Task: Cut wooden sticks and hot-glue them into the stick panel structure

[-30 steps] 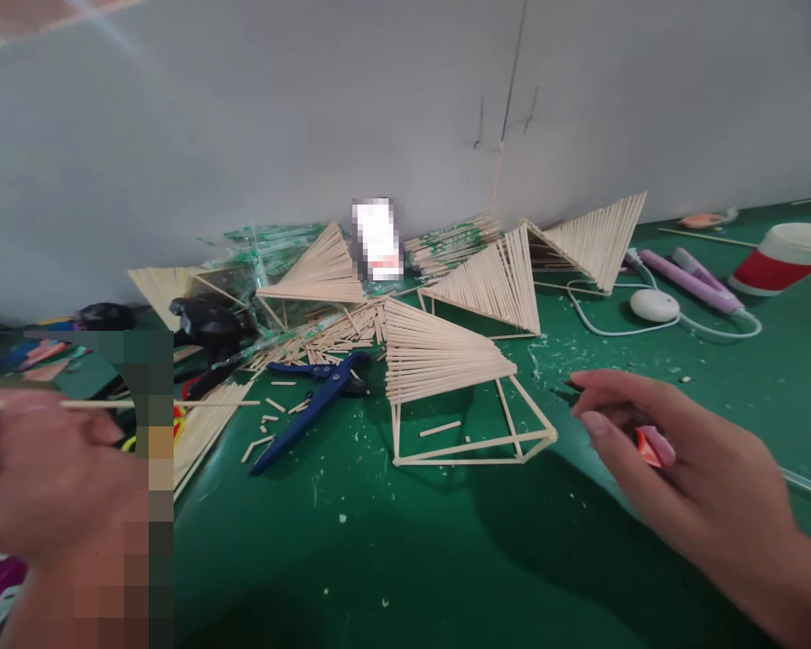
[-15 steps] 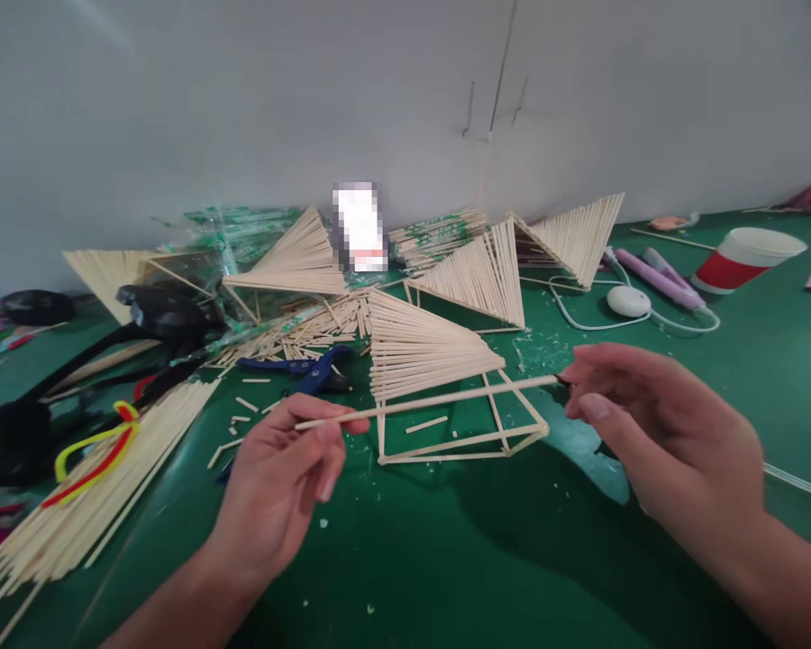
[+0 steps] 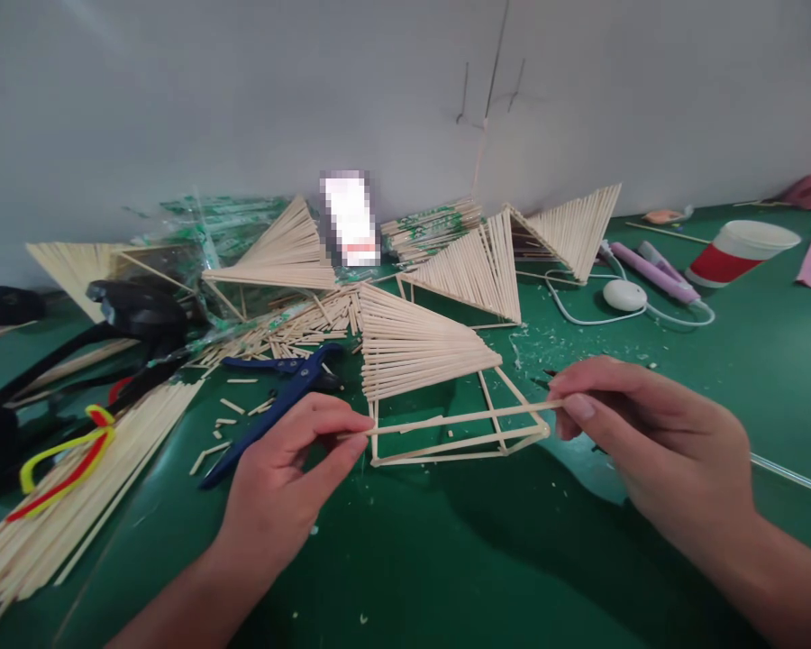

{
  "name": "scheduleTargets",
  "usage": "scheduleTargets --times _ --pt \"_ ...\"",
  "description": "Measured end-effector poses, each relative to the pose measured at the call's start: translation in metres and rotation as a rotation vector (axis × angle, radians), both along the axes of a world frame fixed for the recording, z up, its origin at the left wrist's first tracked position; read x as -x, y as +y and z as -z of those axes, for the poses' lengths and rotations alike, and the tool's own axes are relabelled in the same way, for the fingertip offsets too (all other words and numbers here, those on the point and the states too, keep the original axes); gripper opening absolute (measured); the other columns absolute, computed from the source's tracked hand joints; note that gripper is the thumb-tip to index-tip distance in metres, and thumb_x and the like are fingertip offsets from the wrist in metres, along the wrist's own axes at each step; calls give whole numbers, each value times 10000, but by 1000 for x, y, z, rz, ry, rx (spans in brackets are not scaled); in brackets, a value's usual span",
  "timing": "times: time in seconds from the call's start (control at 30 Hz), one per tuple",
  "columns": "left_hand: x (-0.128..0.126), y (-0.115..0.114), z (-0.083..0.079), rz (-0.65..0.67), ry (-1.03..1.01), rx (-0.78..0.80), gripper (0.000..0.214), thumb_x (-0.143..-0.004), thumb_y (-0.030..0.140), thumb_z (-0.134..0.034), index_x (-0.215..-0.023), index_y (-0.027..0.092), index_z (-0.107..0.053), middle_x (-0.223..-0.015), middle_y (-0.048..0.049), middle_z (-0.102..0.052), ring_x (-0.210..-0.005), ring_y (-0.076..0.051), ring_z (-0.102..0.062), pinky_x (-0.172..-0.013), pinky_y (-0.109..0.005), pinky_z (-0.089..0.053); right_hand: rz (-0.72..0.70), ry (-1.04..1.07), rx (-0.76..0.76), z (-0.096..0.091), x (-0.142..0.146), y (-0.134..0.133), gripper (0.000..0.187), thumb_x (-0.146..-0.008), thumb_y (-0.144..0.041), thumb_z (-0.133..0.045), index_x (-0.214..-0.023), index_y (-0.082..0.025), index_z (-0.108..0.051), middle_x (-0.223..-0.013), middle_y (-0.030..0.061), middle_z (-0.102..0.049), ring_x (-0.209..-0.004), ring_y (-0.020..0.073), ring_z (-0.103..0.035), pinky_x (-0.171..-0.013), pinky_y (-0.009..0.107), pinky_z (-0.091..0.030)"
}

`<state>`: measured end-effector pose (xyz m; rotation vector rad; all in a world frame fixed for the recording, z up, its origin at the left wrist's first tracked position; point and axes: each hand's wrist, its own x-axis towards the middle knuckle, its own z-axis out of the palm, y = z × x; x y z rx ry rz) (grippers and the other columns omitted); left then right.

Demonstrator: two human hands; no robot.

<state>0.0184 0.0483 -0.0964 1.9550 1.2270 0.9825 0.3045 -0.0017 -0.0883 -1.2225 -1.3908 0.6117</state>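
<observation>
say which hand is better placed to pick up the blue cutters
Likely left: the left hand sits beside the blue cutters, while the right hand holds the far end of the stick.

No readable text
Cannot make out the green print on the stick wrappers, nor the blurred label by the wall.

Worktop: matt green, felt-like cloth. Stick and frame: pale bare wood, matt. Cutter, left of the frame: glossy blue plastic handles. Cup, right of the frame: red-and-white paper.
</observation>
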Motion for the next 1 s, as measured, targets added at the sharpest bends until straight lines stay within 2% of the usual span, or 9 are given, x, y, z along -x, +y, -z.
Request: scheduleTargets --times 0.1,0.23,0.37,0.6,1.0 --pt "6 5 0 53 187 -184 139 -841 166 -635 -917 268 -693 -916 25 -627 -820 -93 -619 -711 -176 -483 53 2 -8 -1 1 -1 118 -850 -206 -669 -909 -293 -723 -823 -35 -667 -590 74 -606 -517 172 -511" --pt "10 8 4 72 279 -250 149 -862 154 -595 -953 242 -674 -929 14 -651 -851 -103 -630 -753 -186 -485 102 -11 -44 -2 2 0 134 -847 -182 -663 -897 -293 -721 -808 -44 -660 -571 64 -598 -479 162 -489" --pt "10 10 7 49 291 -225 128 -881 179 -573 -953 224 -669 -932 4 -669 -864 -112 -637 -775 -191 -486 103 -85 -104 -2 3 0 152 -848 -167 -659 -908 -294 -717 -830 -49 -667 -587 61 -604 -491 176 -493" --pt "8 11 7 52 296 -161 125 -888 218 -567 -936 220 -682 -938 -4 -691 -861 -125 -649 -780 -203 -496 117 -116 -100 -3 6 1 138 -848 -184 -659 -894 -301 -715 -814 -58 -666 -573 66 -598 -469 197 -486" --pt "9 11 9 159 298 -47 162 -904 229 -523 -927 196 -680 -911 -40 -685 -830 -152 -637 -756 -256 -507 122 -137 -44 -1 8 1 114 -849 -224 -674 -887 -322 -718 -814 -54 -687 -557 91 -598 -461 222 -482"
